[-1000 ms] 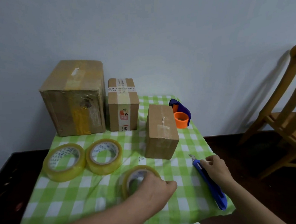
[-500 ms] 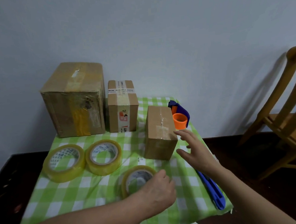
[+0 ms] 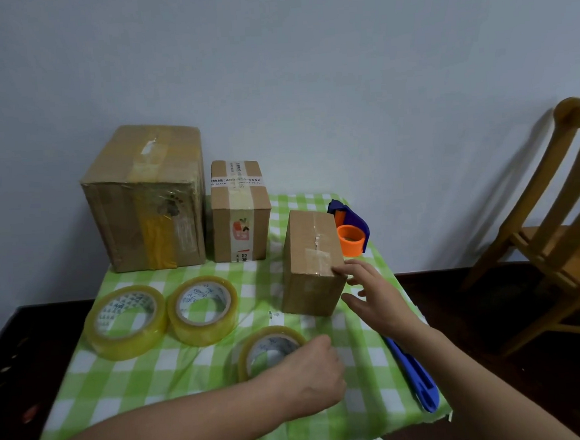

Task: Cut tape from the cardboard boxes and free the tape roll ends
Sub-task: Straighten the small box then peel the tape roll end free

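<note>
Reaching with the right hand (image 3: 372,293) toward the small box (image 3: 314,262), set upright right of centre on the cloth-covered bench (image 3: 363,403). Spreading that hand's fingers (image 3: 345,270) wide and straight, one fingertip touching the box's near right top corner, thumb just beside its right side, contact there unclear. Gripping nothing. Showing clear tape along the small box's top seam, with a wrinkled patch at the near end.

Holding the near tape roll (image 3: 270,350) with the left hand (image 3: 310,376), close to the middle of the near edge. Curling those fingers over the roll's near right rim, knuckles up, forearm coming in from the near left corner. Cannot tell whether the roll's loose end is lifted.

Lying along the right edge, partly under the right forearm: a blue utility knife (image 3: 412,376), in neither hand. Resting flat on the left half, side by side and touching or nearly so: the left tape roll (image 3: 127,337) and the middle tape roll (image 3: 203,323), both yellowish. Standing at the far left corner: a large box (image 3: 146,202) wrapped in yellowed tape. Just beside it on the right: a medium box (image 3: 240,213) with a printed tape band. Sitting at the far right corner, behind the small box: a blue tape dispenser (image 3: 354,220) with an orange core. Standing off the bench to the right: a wooden chair (image 3: 557,235).
</note>
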